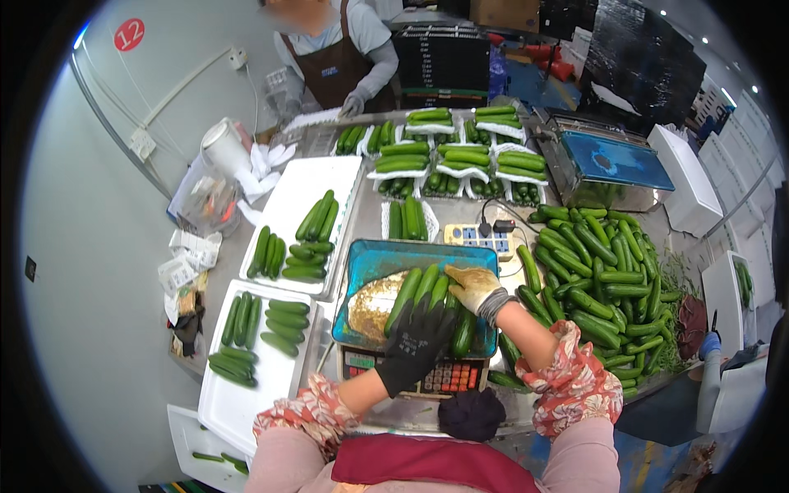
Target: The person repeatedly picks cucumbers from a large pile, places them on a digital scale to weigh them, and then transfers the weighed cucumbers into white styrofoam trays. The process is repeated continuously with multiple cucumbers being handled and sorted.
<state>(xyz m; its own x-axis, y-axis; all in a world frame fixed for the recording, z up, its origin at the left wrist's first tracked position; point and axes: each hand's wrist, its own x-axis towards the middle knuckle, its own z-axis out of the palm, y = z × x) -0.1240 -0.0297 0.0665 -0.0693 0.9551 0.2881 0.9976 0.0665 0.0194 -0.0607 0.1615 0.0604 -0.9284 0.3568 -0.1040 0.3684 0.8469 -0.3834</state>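
A group of cucumbers (409, 294) lies in the blue pan (370, 254) of a digital weighing scale (453, 377). My left hand (419, 342), in a black glove, spreads over their near ends and grips them. From the right, my right hand (474, 288), in a pale stained glove, holds the far ends, its fingertips partly hidden. One more cucumber (463, 334) rests at the pan's right side, beside my left hand. The scale's display and part of its keypad show below the pan, partly covered by my left hand and wrist.
Loose cucumbers (607, 277) are heaped on the right. White foam trays (246, 394) with grouped cucumbers stand left. Beyond the scale are a power strip (478, 239) and stacked netted packs (404, 161). A dark cloth (471, 414) lies nearby. A co-worker (336, 68) stands across the table.
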